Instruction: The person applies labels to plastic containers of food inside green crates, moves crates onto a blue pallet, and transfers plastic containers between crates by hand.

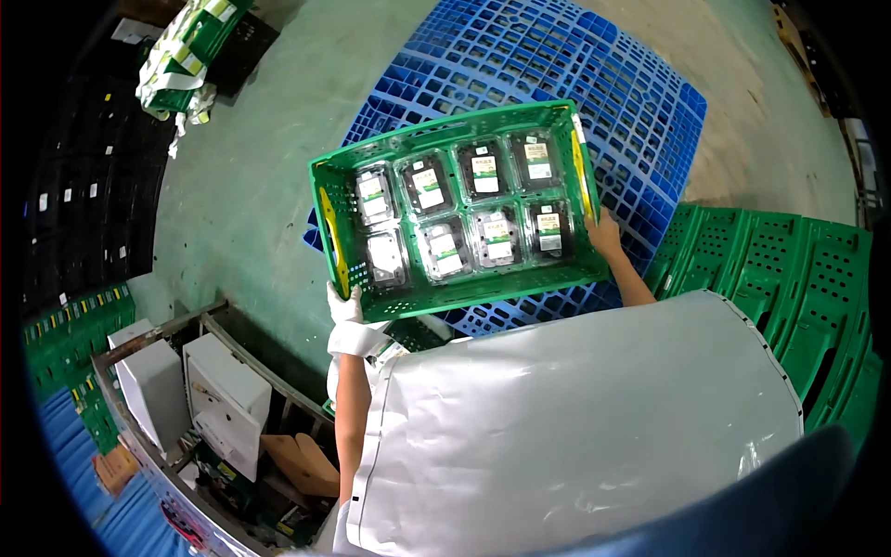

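Note:
A green plastic crate (464,302) with yellow end handles is held up in front of me, tilted a little. Inside, in two rows, lie several clear plastic clamshell packs (445,249) with dark contents and white-and-green labels. My left hand (344,306), in a white glove, grips the crate's near left corner below the yellow handle. Bare, my right hand (603,232) grips the right end beside the other handle; its fingertips are partly hidden by the wall. Under the crate spreads a blue plastic pallet (640,111).
A glossy white sheet (575,418) fills the lower middle. Green crates (770,269) stand at right, black crates (93,186) at far left. A metal-edged cart (223,325) with white boxes (227,395) is at lower left. A green crate with wrappings (195,46) stands upper left.

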Action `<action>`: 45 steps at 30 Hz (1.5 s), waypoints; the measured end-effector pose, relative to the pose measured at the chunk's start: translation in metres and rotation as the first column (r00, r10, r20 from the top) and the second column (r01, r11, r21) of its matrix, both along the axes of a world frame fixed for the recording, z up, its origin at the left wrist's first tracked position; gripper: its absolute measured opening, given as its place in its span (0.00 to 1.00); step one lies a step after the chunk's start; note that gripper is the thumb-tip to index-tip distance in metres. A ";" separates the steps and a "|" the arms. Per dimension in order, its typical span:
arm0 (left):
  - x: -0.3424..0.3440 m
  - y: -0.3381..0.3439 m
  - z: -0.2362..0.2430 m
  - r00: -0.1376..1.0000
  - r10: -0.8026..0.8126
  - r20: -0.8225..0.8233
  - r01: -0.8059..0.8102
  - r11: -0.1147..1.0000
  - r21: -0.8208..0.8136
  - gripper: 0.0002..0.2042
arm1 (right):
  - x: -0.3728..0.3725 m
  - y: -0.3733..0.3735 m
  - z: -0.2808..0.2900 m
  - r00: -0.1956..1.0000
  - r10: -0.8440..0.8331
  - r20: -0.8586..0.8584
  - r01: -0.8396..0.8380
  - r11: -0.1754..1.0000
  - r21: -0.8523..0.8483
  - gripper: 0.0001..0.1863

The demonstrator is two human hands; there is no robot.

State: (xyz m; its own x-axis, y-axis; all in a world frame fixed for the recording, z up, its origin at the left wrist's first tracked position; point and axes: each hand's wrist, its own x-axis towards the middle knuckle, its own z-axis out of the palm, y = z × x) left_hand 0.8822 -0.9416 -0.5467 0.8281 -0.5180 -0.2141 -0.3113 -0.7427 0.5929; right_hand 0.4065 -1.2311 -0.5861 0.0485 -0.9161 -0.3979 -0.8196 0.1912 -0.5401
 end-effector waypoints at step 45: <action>-0.711 -0.220 0.769 -0.208 -0.234 0.950 0.432 -0.893 -0.125 0.27 | -0.416 0.370 0.812 0.740 -0.633 -0.225 -0.330 -0.052 -0.942 0.17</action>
